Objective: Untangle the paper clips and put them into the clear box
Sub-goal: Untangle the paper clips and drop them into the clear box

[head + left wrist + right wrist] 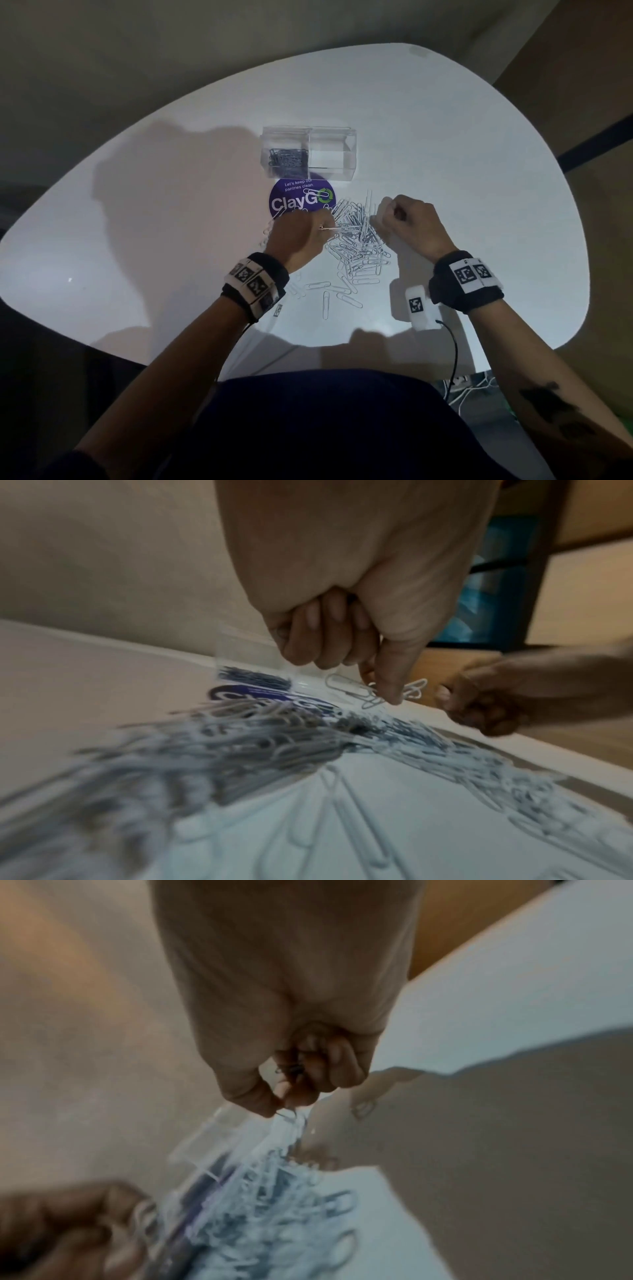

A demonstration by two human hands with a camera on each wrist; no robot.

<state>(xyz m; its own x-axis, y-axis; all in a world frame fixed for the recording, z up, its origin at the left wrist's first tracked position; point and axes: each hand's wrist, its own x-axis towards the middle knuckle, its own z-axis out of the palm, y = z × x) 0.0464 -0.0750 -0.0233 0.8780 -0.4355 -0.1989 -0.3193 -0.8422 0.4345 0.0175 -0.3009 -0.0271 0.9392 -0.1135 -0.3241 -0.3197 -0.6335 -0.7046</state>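
A tangled pile of silver paper clips (356, 240) lies on the white table (479, 171), between my hands. Behind it stands the clear box (342, 137), with a heap of clips (287, 159) in its left compartment. My left hand (322, 221) hovers at the pile's left edge. In the left wrist view, its thumb and forefinger (380, 688) pinch a few linked clips (349, 688). My right hand (387, 212) is curled into a fist at the pile's right edge. Its thumb and forefinger (281, 1104) pinch a thin clip (286, 1112) just above the pile.
A round purple ClayGo sticker (301, 200) lies flat between the box and the pile. Loose single clips (325, 301) are scattered toward the near edge. A black cable (454, 353) trails from my right wrist over the table edge.
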